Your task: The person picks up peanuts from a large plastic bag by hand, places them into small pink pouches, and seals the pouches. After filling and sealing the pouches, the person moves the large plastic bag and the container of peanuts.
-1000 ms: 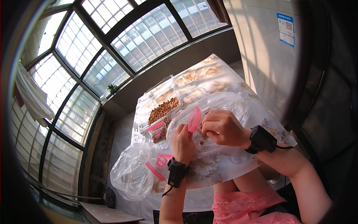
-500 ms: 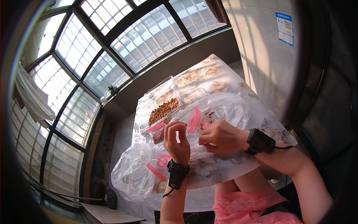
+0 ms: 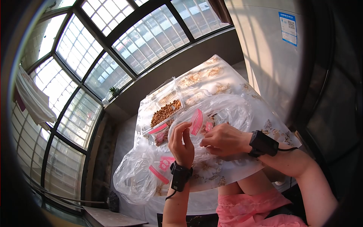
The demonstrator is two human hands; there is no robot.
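Observation:
My left hand [image 3: 182, 146] is raised over the near part of the table, its fingers loosely bent and the thumb apart, with nothing visible in it. My right hand [image 3: 226, 140] is beside it, fingers curled together; anything between them is hidden. Just beyond my hands lies a small zip bag with a pink top [image 3: 197, 122], partly covered by my right hand. A filled pink-topped zip bag [image 3: 161, 137] lies left of my left hand. Nearer to me, a flat pink-zip bag [image 3: 159, 174] rests by a crumpled clear plastic bag [image 3: 133, 178].
A clear plastic box [image 3: 179, 90] holding brown nuts or beans [image 3: 165, 113] stands at the table's far left. Another large clear plastic bag [image 3: 240, 109] spreads behind my right hand. The table has a flowered cloth [image 3: 211, 77]. Windows rise beyond, and a pale panel stands right.
The fingers of my left hand have straightened a little, and the hand has shifted slightly right. My right hand has moved slightly left. The bags and box look the same.

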